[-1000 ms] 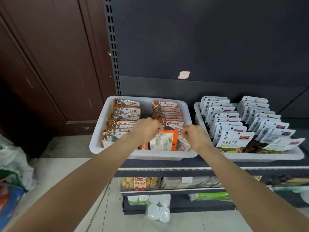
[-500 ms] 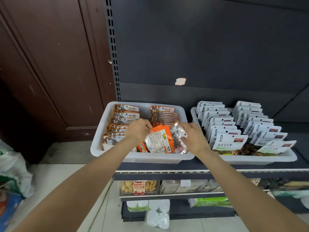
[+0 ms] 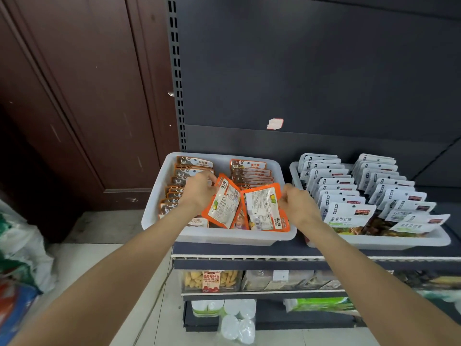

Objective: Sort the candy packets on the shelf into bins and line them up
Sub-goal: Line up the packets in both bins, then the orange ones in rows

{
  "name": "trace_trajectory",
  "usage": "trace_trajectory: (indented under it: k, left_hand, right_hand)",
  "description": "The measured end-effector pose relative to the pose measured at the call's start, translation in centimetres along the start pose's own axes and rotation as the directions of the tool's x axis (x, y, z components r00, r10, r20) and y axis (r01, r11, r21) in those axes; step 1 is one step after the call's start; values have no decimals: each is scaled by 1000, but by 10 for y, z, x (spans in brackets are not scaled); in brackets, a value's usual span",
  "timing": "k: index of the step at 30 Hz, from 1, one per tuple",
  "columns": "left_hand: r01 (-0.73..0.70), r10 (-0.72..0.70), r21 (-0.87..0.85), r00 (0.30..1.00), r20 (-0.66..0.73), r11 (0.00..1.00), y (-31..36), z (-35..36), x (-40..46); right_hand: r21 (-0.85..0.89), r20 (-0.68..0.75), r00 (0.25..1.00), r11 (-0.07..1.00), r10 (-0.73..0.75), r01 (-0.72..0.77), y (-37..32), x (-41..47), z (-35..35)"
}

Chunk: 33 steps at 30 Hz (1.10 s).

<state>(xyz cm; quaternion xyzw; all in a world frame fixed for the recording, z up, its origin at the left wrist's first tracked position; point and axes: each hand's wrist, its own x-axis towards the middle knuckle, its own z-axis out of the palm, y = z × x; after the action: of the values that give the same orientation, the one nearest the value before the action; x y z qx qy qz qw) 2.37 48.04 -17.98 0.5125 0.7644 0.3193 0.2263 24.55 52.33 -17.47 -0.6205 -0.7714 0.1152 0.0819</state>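
A white bin (image 3: 224,237) on the shelf holds two rows of candy packets: brown ones (image 3: 192,162) on the left and orange ones (image 3: 249,166) on the right. My left hand (image 3: 199,189) pinches the top of one orange packet (image 3: 224,203), lifted and tilted above the bin's front. My right hand (image 3: 298,204) pinches the upper right corner of a second orange packet (image 3: 264,208), its printed back facing me. More orange packets lie beneath, partly hidden.
A second white bin (image 3: 389,242) to the right holds two rows of white packets (image 3: 349,213). The dark shelf edge (image 3: 274,257) runs below both bins, with stocked shelves under it. A brown door stands left, bags (image 3: 17,258) on the floor.
Both hands have drawn apart, each lifting its own orange packet out of the front of the bin; earlier they held the packets bunched together lower down.
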Motion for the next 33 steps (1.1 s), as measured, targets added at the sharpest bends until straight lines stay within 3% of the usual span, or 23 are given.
trace_trajectory:
  k: [4,9,11,14,17,21,25,29,33]
  left_hand:
    - [5,-5,-111,1000,3,994,10,-1,-4]
    - [54,27,-277,959,281,959,10,-1,-11]
    - [-42,121,-233,933,338,972,4,-1,-12]
    - [-285,250,89,925,285,954,2,-3,-11]
    - [-367,329,359,930,166,858,5,-6,-12]
    - [-454,419,260,890,179,852,2,-4,-7]
    - [-397,365,100,899,243,912,3,-1,-9]
    - [-412,327,160,862,387,897,-6,8,-11]
    - [-399,320,137,862,393,907,-13,14,-11]
  right_hand:
    - [118,-54,999,993,2,4,-7,-1,-3]
    - [274,-75,991,954,-108,124,-8,-2,-6]
    - [301,-69,989,943,-128,143,-9,-2,-6]
    - [219,-13,990,966,-138,137,-8,1,-5]
    - [108,49,985,981,-167,161,-8,1,-5]
    - [131,79,974,971,-213,201,-9,0,-5]
    - [141,85,971,968,-222,209,-10,2,-7]
    - [43,-5,982,981,-189,189,-7,3,-14]
    - [-60,-22,964,963,-265,263,-7,5,-20]
